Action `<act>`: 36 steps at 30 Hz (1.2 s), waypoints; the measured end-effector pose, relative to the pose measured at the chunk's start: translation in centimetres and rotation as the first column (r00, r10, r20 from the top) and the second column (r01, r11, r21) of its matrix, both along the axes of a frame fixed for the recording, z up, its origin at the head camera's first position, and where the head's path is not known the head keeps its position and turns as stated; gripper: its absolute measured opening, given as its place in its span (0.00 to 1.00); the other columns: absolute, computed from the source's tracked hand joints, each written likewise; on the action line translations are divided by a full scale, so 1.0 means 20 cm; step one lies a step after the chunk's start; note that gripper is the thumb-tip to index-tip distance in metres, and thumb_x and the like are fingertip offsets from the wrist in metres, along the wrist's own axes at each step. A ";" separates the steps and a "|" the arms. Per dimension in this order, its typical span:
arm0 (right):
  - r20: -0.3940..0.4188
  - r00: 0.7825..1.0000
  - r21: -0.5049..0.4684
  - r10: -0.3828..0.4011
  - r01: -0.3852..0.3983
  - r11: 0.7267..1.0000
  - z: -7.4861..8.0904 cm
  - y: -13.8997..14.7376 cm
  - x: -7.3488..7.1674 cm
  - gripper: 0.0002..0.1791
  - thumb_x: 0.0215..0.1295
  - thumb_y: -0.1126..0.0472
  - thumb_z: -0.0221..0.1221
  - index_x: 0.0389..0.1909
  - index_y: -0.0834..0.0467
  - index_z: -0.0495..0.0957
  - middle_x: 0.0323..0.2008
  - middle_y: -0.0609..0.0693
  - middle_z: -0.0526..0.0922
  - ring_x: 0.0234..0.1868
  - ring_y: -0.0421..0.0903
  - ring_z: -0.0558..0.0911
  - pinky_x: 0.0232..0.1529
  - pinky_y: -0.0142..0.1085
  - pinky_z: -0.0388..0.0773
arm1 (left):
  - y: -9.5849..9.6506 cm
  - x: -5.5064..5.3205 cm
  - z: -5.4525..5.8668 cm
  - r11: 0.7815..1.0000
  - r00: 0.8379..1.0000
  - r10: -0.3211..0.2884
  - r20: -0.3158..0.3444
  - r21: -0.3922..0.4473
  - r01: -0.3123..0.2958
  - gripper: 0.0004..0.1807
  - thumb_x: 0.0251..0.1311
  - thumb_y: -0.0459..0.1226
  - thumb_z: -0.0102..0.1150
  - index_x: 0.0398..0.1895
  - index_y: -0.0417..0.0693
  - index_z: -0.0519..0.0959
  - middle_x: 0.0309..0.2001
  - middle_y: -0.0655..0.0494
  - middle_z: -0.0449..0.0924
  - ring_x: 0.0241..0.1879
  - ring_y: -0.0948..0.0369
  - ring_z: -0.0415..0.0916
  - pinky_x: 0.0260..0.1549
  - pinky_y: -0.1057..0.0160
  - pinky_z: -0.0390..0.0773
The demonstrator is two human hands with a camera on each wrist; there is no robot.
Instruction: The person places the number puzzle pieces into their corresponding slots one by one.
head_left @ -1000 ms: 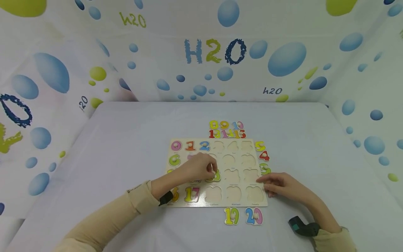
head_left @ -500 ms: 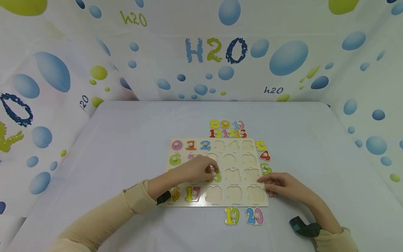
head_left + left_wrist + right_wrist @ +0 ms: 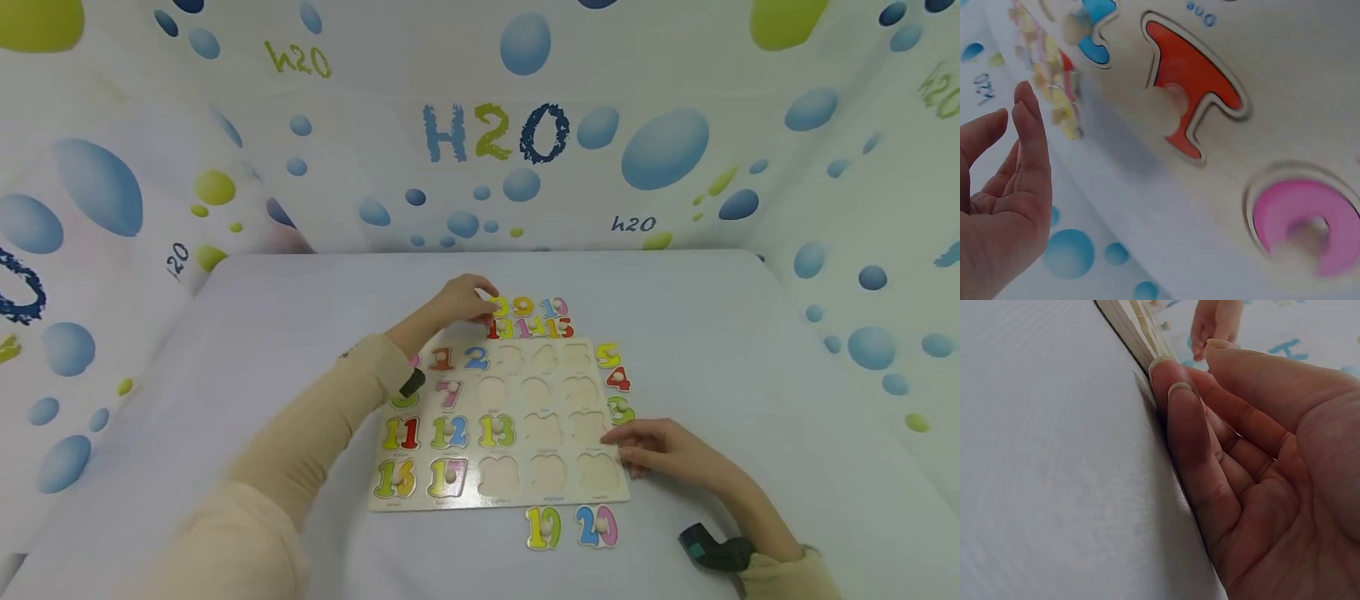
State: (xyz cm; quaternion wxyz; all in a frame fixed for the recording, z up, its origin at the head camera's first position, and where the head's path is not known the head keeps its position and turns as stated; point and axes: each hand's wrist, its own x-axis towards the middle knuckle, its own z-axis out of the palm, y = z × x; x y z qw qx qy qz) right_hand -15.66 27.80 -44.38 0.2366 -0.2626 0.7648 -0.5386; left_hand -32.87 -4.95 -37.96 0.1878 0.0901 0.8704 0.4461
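The left hand, fingers loosely parted, is beside knobbed number pieces. The right hand, relaxed, touches a flat wooden board; blue lettering reads "One".

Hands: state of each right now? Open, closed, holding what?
Left hand: open, holding nothing, beside the yellow 8; contact can't be told.
Right hand: open, fingers relaxed at the board's right edge.
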 end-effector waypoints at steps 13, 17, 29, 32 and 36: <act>-0.008 1.000 0.060 -0.025 0.025 0.998 0.00 0.00 0.00 0.14 0.67 0.64 0.54 0.51 0.66 0.76 0.28 0.51 0.78 0.25 0.44 0.78 0.28 0.34 0.77 | 0.08 -0.09 -0.14 0.981 0.979 0.184 -0.083 -0.039 -0.188 0.07 0.58 0.31 0.60 0.36 0.34 0.80 0.25 0.50 0.79 0.20 0.65 0.74 0.25 0.70 0.73; -0.004 1.000 0.052 -0.015 0.015 0.999 -0.01 0.00 0.00 0.14 0.68 0.64 0.54 0.51 0.66 0.76 0.29 0.52 0.79 0.26 0.45 0.78 0.28 0.35 0.78 | 0.07 -0.06 -0.10 0.984 0.975 0.162 -0.154 -0.044 -0.170 0.06 0.56 0.30 0.59 0.34 0.35 0.80 0.27 0.49 0.80 0.24 0.62 0.76 0.28 0.69 0.73; -0.040 0.999 0.083 -0.012 0.015 0.996 -0.01 0.01 -0.02 0.14 0.67 0.65 0.54 0.51 0.66 0.76 0.29 0.51 0.78 0.26 0.45 0.78 0.29 0.34 0.78 | -0.09 0.35 0.10 0.994 0.985 -0.104 -0.134 0.003 0.106 0.05 0.56 0.33 0.62 0.34 0.41 0.80 0.23 0.55 0.81 0.29 0.52 0.81 0.27 0.65 0.75; -0.044 0.999 0.077 -0.010 0.014 0.997 -0.01 0.00 -0.02 0.14 0.67 0.65 0.54 0.51 0.67 0.76 0.29 0.51 0.79 0.26 0.45 0.78 0.28 0.34 0.78 | -0.09 0.47 0.04 0.984 0.979 -0.178 -0.102 -0.048 0.174 0.03 0.55 0.34 0.62 0.32 0.43 0.80 0.20 0.59 0.80 0.26 0.56 0.80 0.23 0.66 0.72; -0.019 1.000 0.054 -0.010 0.011 0.999 -0.01 -0.01 -0.01 0.15 0.68 0.66 0.53 0.51 0.68 0.75 0.31 0.52 0.80 0.27 0.44 0.78 0.29 0.34 0.78 | -0.09 0.53 -0.06 0.979 0.976 -0.191 -0.103 -0.095 0.182 0.02 0.54 0.33 0.61 0.30 0.44 0.80 0.17 0.60 0.79 0.22 0.61 0.77 0.27 0.66 0.70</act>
